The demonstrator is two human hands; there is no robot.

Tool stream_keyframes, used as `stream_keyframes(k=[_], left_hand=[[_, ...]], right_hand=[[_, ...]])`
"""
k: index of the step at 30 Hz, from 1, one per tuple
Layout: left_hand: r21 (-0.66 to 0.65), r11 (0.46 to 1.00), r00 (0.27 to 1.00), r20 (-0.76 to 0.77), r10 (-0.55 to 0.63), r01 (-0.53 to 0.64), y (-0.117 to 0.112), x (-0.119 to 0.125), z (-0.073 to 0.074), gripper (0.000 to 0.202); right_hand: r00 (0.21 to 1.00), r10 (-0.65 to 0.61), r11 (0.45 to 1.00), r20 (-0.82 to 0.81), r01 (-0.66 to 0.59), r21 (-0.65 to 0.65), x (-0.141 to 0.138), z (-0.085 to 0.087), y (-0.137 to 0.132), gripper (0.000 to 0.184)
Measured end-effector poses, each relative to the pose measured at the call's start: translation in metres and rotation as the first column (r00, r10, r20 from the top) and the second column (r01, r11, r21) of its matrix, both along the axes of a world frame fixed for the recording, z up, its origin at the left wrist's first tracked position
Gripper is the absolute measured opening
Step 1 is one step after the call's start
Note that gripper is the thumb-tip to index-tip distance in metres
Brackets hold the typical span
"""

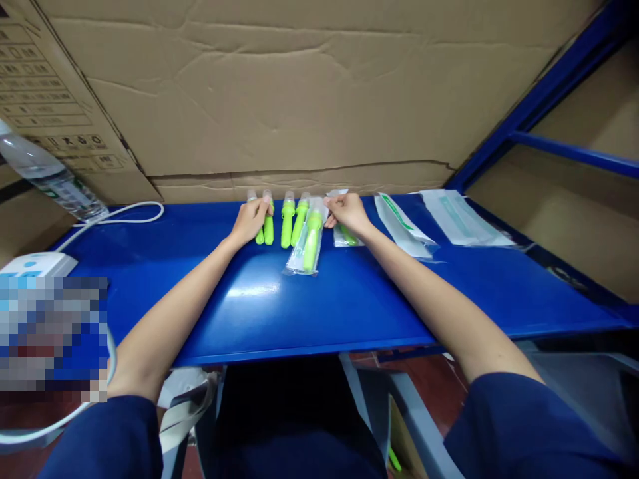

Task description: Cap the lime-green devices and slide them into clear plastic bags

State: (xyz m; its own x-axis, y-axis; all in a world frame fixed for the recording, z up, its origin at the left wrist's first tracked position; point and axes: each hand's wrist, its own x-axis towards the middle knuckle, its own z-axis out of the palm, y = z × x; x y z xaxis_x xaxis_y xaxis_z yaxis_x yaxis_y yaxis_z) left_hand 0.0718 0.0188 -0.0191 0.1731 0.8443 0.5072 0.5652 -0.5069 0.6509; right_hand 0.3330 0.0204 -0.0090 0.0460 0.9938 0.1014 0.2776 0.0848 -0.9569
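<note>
Several lime-green sticks with clear caps lie in a row on the blue table. My left hand (251, 221) is closed over the two at the left end, its thumb and fingertips on the upper part of one lime-green stick (269, 233). To the right, two loose sticks (288, 223) lie side by side. Beside them, a clear plastic bag (312, 243) holds another such stick. My right hand (352, 213) has its fingers pinched at the upper right edge of that bag. Beneath the right hand lies a second bagged stick (348, 236), partly hidden.
Flat plastic packets with green print (405, 223) and a pale packet (462, 218) lie on the right. A water bottle (50, 174), a white cable (134, 205) and a white power strip (42, 264) are at left. Cardboard (299, 100) walls the table's back; a blue frame (536, 103) rises right.
</note>
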Motion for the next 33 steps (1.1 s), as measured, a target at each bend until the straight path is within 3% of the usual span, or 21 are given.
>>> stream_keyframes(k=[7, 11, 13, 15, 17, 19, 23, 26, 30, 33], left_hand=[[-0.006, 1.0, 1.0, -0.009, 0.013, -0.013, 0.006, -0.008, -0.006, 0.051], [0.003, 1.0, 1.0, 0.004, 0.005, -0.005, 0.008, -0.012, -0.008, 0.052], [0.008, 1.0, 1.0, -0.001, 0.006, -0.006, 0.007, -0.012, -0.008, 0.052], [0.01, 1.0, 1.0, -0.009, 0.006, -0.006, 0.007, -0.012, -0.007, 0.051], [0.01, 1.0, 1.0, -0.019, 0.002, -0.002, 0.006, -0.011, -0.006, 0.05], [0.006, 1.0, 1.0, -0.024, -0.005, 0.005, 0.006, -0.012, -0.006, 0.049], [0.006, 1.0, 1.0, -0.027, -0.011, 0.011, 0.006, -0.012, -0.006, 0.049], [0.007, 1.0, 0.999, -0.029, -0.014, 0.014, 0.006, -0.012, -0.007, 0.048], [-0.008, 1.0, 0.999, -0.034, -0.007, 0.006, 0.006, -0.013, -0.007, 0.049], [-0.006, 1.0, 0.999, -0.033, -0.01, 0.01, 0.005, -0.013, -0.008, 0.05]], right_hand=[[0.996, -0.083, 0.996, -0.019, 0.082, -0.035, -0.001, 0.001, 0.001, 0.023], [0.998, -0.055, 0.998, -0.025, 0.054, -0.034, 0.001, -0.001, 0.002, 0.012], [0.999, -0.039, 0.999, 0.014, 0.039, 0.001, -0.001, -0.002, 0.0, 0.014], [0.985, -0.069, 0.992, 0.156, 0.052, 0.111, -0.007, -0.002, -0.005, 0.024], [0.915, -0.139, 0.96, 0.379, 0.03, 0.279, -0.017, -0.002, -0.018, 0.026], [0.792, -0.169, 0.921, 0.587, -0.085, 0.38, -0.031, -0.002, -0.035, 0.026], [0.535, -0.033, 0.933, 0.844, -0.287, 0.218, -0.051, -0.003, -0.065, 0.042], [0.44, 0.028, 0.932, 0.898, -0.336, 0.135, -0.051, -0.004, -0.066, 0.047], [0.447, 0.088, 0.945, 0.89, -0.319, 0.067, -0.034, -0.007, -0.044, 0.049], [0.553, 0.019, 0.942, 0.833, -0.289, 0.17, -0.019, 0.001, -0.032, 0.044]])
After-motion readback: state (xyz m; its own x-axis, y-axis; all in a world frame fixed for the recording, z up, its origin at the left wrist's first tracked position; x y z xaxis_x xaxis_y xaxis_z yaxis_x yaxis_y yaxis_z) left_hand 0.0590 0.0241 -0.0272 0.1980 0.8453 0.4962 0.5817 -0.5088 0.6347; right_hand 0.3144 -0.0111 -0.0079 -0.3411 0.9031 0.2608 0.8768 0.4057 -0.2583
